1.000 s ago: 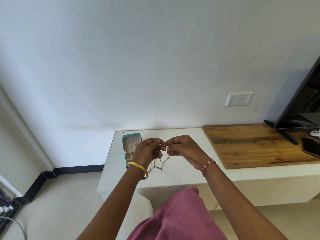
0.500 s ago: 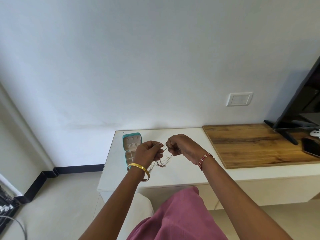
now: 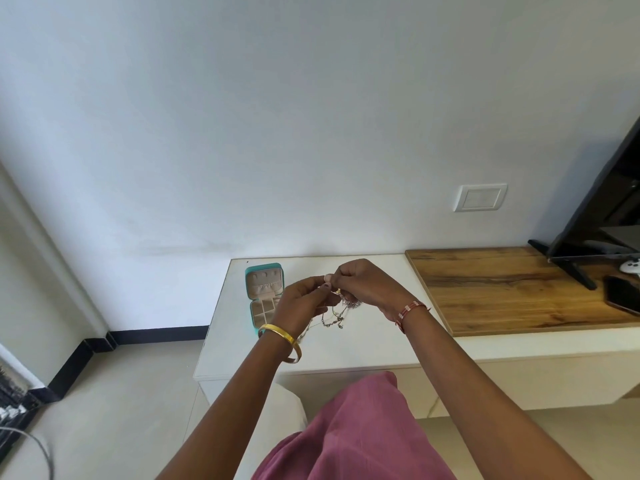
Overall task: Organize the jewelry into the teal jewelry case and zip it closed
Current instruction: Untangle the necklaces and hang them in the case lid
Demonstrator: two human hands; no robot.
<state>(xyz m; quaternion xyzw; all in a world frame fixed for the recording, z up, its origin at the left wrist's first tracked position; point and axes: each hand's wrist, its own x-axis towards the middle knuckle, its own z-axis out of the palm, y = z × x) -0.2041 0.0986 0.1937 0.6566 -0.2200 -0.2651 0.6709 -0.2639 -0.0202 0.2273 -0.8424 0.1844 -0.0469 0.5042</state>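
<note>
A teal jewelry case [image 3: 265, 271] lies open on the white table [image 3: 363, 348], lid toward the wall, beige compartments showing. Just right of it, my left hand [image 3: 303, 301] and my right hand [image 3: 363, 285] are raised above the table, fingertips close together. Both pinch a thin necklace chain [image 3: 334, 318] with small beads; its tangled loops hang down between the hands toward the tabletop. My left hand covers part of the case's lower half.
A wooden board [image 3: 512, 289] covers the table's right part. On it stand a TV [image 3: 609, 209], a white controller [image 3: 630, 266] and a dark phone [image 3: 623, 299]. A wall switch plate [image 3: 479, 198] is behind. Floor lies left of the table.
Both hands have risen slightly and stayed together at the fingertips. The chain's hanging loops have shifted and bunched closer under my right hand.
</note>
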